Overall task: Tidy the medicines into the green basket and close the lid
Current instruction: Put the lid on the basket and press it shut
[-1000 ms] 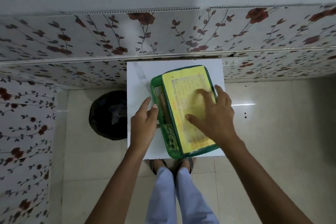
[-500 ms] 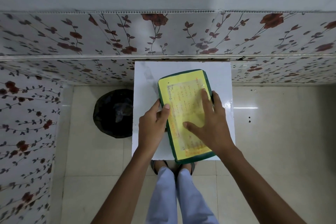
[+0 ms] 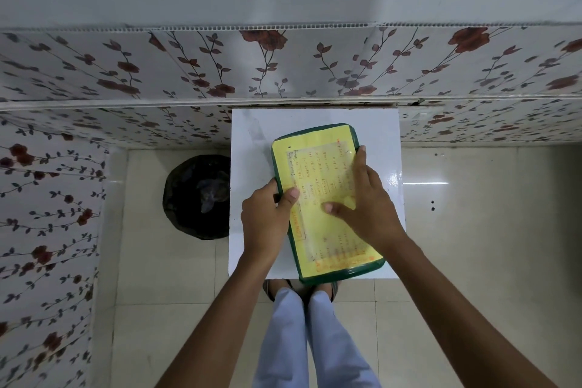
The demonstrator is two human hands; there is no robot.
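Observation:
The green basket (image 3: 343, 276) stands on a small white table (image 3: 252, 148), its lid (image 3: 315, 148) down flat on it. The lid carries a yellow sheet with handwriting. The medicines inside are hidden under the lid. My left hand (image 3: 267, 217) grips the lid's left edge, thumb on top and fingers down the side. My right hand (image 3: 368, 208) lies on the lid's right half, fingers curled over its right edge and thumb pressed on the yellow sheet.
A black bin (image 3: 198, 197) stands on the tiled floor just left of the table. A flower-patterned wall runs behind the table and along the left. My legs and sandalled feet (image 3: 274, 288) are under the table's near edge.
The lid, open along its left side a second ago with the medicines showing, has come down flat. My left hand has moved onto its left edge; my right hand has slid to its right edge.

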